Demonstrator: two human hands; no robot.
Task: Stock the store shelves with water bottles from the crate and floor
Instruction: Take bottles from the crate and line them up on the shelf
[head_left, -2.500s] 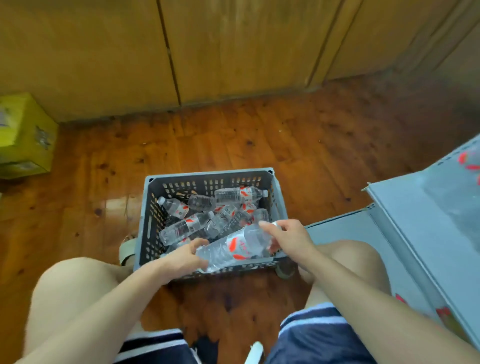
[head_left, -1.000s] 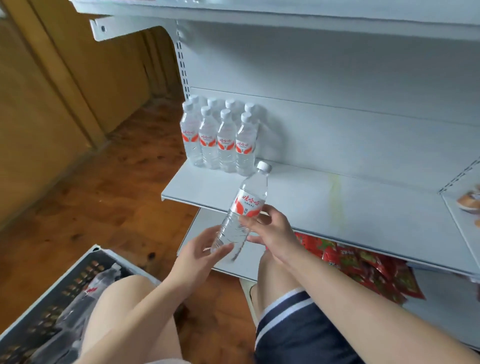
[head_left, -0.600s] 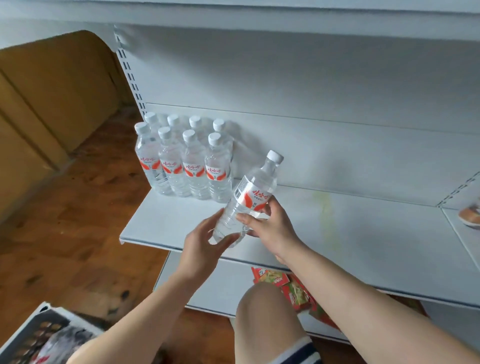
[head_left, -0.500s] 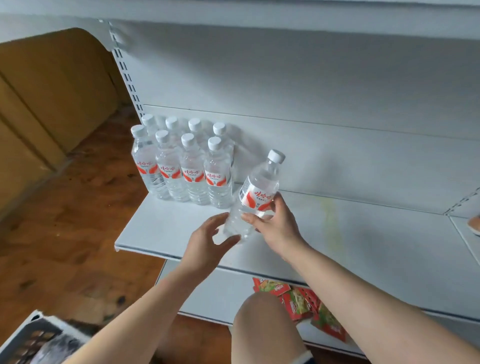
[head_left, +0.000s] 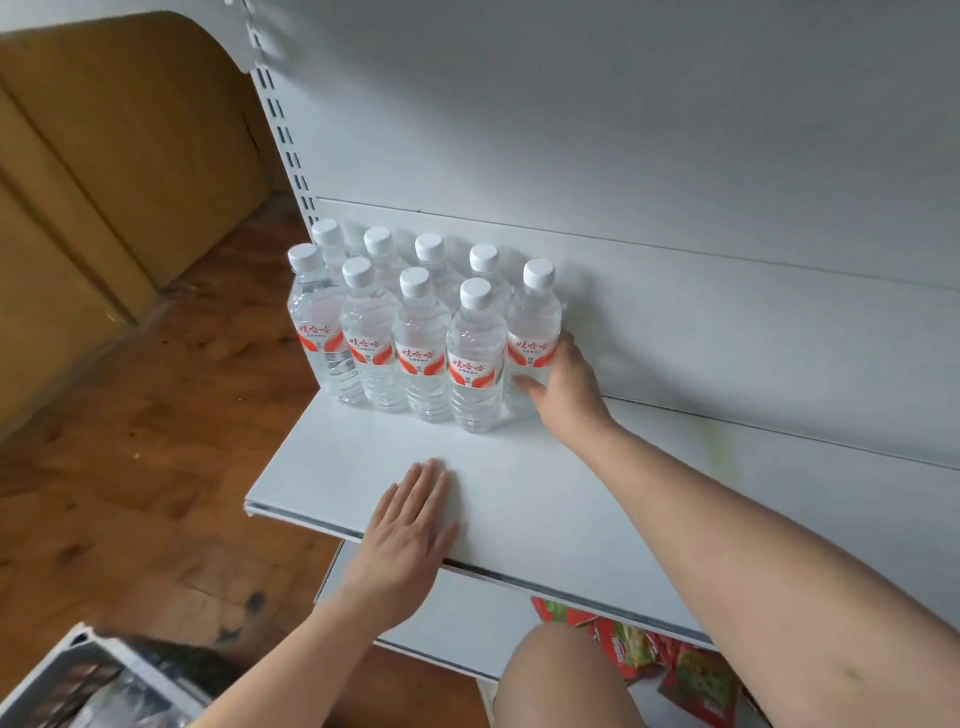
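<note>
Several clear water bottles (head_left: 415, 332) with white caps and red-and-white labels stand in two rows at the left back of the white shelf (head_left: 519, 467). The rightmost bottle (head_left: 535, 327) stands upright in the back row, and my right hand (head_left: 566, 389) is wrapped around its lower body. My left hand (head_left: 410, 525) lies flat, palm down, fingers spread, on the shelf's front edge and holds nothing. A corner of the grey crate (head_left: 67, 680) shows at the bottom left, its contents blurred.
Red snack packets (head_left: 649, 660) lie on the lower shelf under my right arm. My bare knee (head_left: 561, 680) is at the bottom centre. A wooden floor (head_left: 130, 441) and yellow-brown wall panels (head_left: 104, 156) lie to the left. The white back panel (head_left: 623, 156) rises behind the bottles.
My right hand has carried the bottle from mid-air to the shelf and stood it beside the others. My left hand let go of it and came down flat on the shelf's front.
</note>
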